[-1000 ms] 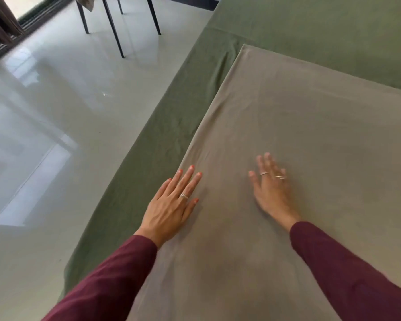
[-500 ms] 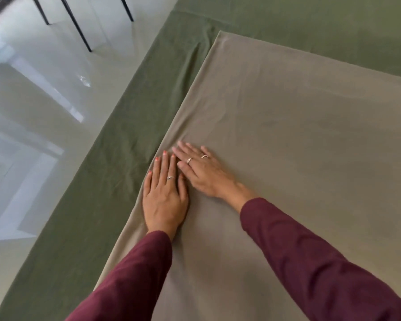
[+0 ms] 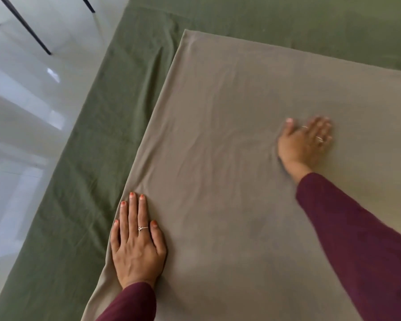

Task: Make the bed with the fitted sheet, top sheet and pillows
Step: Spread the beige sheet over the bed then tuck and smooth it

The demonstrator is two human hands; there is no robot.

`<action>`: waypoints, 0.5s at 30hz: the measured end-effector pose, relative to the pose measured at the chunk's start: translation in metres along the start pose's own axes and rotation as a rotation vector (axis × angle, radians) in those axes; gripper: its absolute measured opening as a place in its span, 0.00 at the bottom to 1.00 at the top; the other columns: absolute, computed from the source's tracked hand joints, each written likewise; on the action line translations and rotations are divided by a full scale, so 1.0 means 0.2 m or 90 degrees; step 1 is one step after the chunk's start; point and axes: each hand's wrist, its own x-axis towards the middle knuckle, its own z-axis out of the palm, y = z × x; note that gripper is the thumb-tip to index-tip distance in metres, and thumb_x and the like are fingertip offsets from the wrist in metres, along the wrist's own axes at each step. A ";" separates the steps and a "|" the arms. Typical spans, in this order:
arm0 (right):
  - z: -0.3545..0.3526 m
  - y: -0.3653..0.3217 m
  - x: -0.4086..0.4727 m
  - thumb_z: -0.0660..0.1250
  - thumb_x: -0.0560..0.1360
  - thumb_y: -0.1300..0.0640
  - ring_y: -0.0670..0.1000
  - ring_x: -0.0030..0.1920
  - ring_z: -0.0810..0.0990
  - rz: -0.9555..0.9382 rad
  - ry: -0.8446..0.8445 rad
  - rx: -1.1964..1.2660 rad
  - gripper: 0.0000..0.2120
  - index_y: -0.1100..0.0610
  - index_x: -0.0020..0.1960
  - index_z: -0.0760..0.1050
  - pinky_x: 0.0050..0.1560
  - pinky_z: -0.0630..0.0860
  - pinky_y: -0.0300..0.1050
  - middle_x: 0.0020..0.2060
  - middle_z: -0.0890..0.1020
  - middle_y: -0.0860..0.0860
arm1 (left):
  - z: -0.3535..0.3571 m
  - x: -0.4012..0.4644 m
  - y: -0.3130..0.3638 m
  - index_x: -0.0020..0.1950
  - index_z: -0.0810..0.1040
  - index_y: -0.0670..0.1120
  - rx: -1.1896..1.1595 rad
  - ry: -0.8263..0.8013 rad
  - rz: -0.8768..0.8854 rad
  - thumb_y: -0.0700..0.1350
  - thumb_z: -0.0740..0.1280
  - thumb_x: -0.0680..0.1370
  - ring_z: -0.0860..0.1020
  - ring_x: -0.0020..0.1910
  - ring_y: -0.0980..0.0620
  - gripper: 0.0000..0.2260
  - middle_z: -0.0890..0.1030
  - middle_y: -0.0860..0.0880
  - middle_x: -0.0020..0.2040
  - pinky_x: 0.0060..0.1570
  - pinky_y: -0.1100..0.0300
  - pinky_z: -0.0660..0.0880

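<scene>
A taupe top sheet [image 3: 252, 93] lies spread over a green fitted sheet [image 3: 102, 126] that covers the bed. My left hand [image 3: 137, 242] presses flat on the taupe sheet right at its left edge, fingers straight and together. My right hand [image 3: 306, 140] lies flat further out on the sheet, fingers spread, slightly blurred. Soft creases run across the fabric between the two hands. No pillows are in view.
A glossy white tiled floor [image 3: 21, 112] runs along the left of the bed. Thin black furniture legs [image 3: 26, 26] stand on it at the top left. The green sheet hangs over the bed's left side.
My right hand has swept away from the left hand, out to the right across the taupe sheet. My left hand has stayed at the sheet's left edge.
</scene>
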 end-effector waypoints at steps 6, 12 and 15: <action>0.25 -0.74 -0.51 0.50 0.80 0.41 0.55 0.77 0.50 -0.554 -0.074 -0.017 0.34 0.62 0.77 0.52 0.74 0.43 0.53 0.77 0.53 0.58 | 0.02 0.00 -0.01 0.77 0.59 0.46 0.012 0.001 0.008 0.49 0.49 0.77 0.53 0.76 0.54 0.27 0.57 0.50 0.77 0.72 0.54 0.54; 0.18 -0.87 -0.35 0.47 0.81 0.41 0.47 0.77 0.49 -0.802 -0.195 -0.020 0.28 0.50 0.78 0.51 0.74 0.44 0.49 0.78 0.52 0.48 | 0.04 0.01 -0.01 0.76 0.60 0.46 0.002 -0.003 -0.004 0.49 0.49 0.76 0.54 0.76 0.54 0.27 0.57 0.50 0.77 0.71 0.54 0.55; 0.13 -0.70 0.05 0.47 0.80 0.41 0.50 0.77 0.52 -0.510 -0.036 0.027 0.30 0.53 0.77 0.56 0.74 0.46 0.54 0.77 0.57 0.52 | 0.05 0.00 0.00 0.76 0.61 0.45 -0.007 0.005 0.002 0.49 0.49 0.76 0.57 0.76 0.53 0.27 0.59 0.49 0.77 0.68 0.52 0.58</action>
